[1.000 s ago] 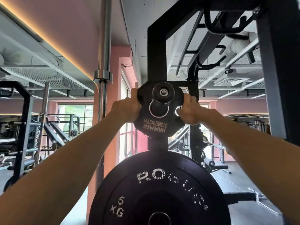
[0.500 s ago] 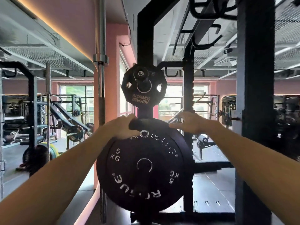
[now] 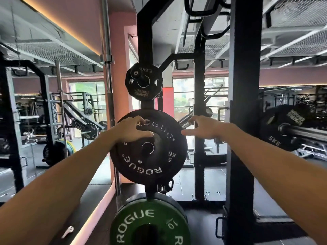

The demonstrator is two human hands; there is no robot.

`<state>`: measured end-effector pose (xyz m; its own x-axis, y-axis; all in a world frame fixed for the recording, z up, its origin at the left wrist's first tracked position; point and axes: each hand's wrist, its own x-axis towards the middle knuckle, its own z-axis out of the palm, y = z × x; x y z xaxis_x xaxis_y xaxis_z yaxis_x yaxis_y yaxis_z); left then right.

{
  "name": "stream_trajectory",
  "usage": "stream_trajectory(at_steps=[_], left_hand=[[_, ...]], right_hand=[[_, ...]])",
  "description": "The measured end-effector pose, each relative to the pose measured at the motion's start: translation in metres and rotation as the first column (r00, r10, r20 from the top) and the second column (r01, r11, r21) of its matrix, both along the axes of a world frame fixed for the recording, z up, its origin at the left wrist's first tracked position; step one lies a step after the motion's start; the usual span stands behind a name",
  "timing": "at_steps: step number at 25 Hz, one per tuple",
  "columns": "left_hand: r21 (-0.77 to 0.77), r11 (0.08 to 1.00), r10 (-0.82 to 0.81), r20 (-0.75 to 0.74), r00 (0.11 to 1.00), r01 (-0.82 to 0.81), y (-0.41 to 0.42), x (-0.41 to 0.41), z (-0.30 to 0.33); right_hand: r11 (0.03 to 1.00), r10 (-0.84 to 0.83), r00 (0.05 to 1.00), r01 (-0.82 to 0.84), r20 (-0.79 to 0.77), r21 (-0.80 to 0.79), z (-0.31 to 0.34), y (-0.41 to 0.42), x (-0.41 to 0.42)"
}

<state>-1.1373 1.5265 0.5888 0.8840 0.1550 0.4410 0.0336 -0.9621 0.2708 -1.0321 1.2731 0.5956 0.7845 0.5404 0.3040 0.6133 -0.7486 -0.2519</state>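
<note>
Head view: black round rubber 5 kg plate (image 3: 141,165) hangs on its peg on the black steel rack upright (image 3: 144,32), between a small black 2.5 kg plate (image 3: 143,84) above and a green 10 kg plate (image 3: 148,221) below. My left hand (image 3: 131,129) rests on its upper face, fingers loosely bent. My right hand (image 3: 203,129) hovers spread wide just beside the rim, apparently not touching. Judgement: no grip closed, so the lift-off is all left to do.

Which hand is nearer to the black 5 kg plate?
Left. The left hand lies on the upper left face of the black 5 kg plate, fingers spread. The right hand hangs open off its right edge, only the thumb tip near the rim.
</note>
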Motion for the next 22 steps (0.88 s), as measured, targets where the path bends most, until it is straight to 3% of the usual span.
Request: stream_trajectory(at_steps=[12,22], left_hand=[[-0.066,0.998,-0.024,-0.016,1.000,0.022,-0.158,-0.149,-0.032],[-0.051,0.989,-0.139,-0.058,0.989,0.136,-0.322,-0.169,-0.015]], right_hand=[[0.999,0.000,0.998,-0.003,-0.059,-0.053,-0.026,-0.162,-0.142],[0.980,-0.189,0.980,0.184,-0.059,-0.079,-0.022,-0.355,-0.187]])
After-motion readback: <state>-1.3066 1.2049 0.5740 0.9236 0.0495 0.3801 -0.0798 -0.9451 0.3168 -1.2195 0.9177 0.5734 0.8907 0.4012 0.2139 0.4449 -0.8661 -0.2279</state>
